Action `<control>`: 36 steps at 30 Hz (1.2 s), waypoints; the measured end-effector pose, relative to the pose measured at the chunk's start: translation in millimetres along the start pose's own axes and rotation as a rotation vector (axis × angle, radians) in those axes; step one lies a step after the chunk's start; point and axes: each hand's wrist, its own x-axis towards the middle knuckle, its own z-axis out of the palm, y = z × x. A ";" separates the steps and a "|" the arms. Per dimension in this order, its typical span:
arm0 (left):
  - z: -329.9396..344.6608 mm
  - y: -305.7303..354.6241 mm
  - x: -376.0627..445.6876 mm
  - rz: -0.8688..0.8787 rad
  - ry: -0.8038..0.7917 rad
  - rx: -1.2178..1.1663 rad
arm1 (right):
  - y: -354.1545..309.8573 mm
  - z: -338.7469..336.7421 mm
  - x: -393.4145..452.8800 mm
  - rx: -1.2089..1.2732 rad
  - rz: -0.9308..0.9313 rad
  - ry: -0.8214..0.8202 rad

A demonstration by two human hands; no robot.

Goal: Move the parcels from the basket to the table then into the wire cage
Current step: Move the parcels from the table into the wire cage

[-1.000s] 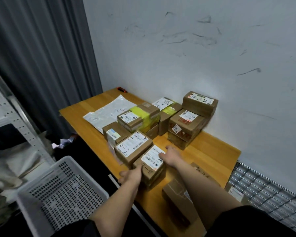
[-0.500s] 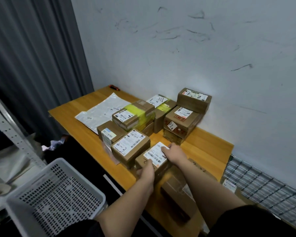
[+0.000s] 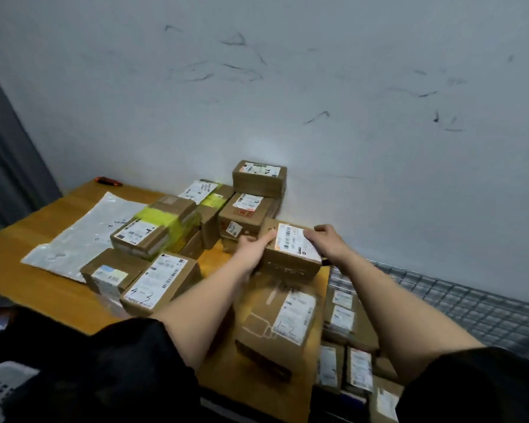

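Observation:
A small brown cardboard parcel (image 3: 290, 254) with a white barcode label is lifted above the right end of the wooden table (image 3: 43, 288). My left hand (image 3: 252, 247) grips its left side and my right hand (image 3: 329, 241) grips its right side. Under it on the table lies a larger brown parcel (image 3: 277, 323) marked 1-2. The wire cage (image 3: 471, 303) stands to the right of the table, with several labelled parcels (image 3: 344, 325) inside. A corner of the white basket (image 3: 0, 389) shows at the bottom left.
Several more brown parcels (image 3: 153, 230) are piled on the table against the wall (image 3: 318, 87), one marked 4-3 (image 3: 161, 282). A grey plastic mailer (image 3: 83, 236) lies flat at the left. A small orange and black tool (image 3: 107, 181) rests at the far table corner.
Both hands have picked the small labelled parcel off the table and carried it up and to the right, toward the cage. The view has swung right; most of the basket has left the frame.

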 end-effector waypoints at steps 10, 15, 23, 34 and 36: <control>109.8 40.8 11.1 0.038 -0.475 0.282 | 76.0 -126.4 -33.8 0.219 0.237 -0.243; 197.0 29.0 19.7 0.022 -0.456 0.205 | 117.7 -179.6 -26.0 0.290 0.242 -0.158; 313.8 -38.9 39.9 -0.205 -0.318 0.090 | 203.1 -238.9 7.8 0.414 0.313 -0.033; 385.9 -153.7 78.9 -0.411 -0.336 0.082 | 333.5 -201.7 71.9 0.590 0.506 0.246; 394.0 -180.3 103.2 -0.371 -0.278 0.087 | 361.5 -187.5 93.0 0.562 0.520 0.216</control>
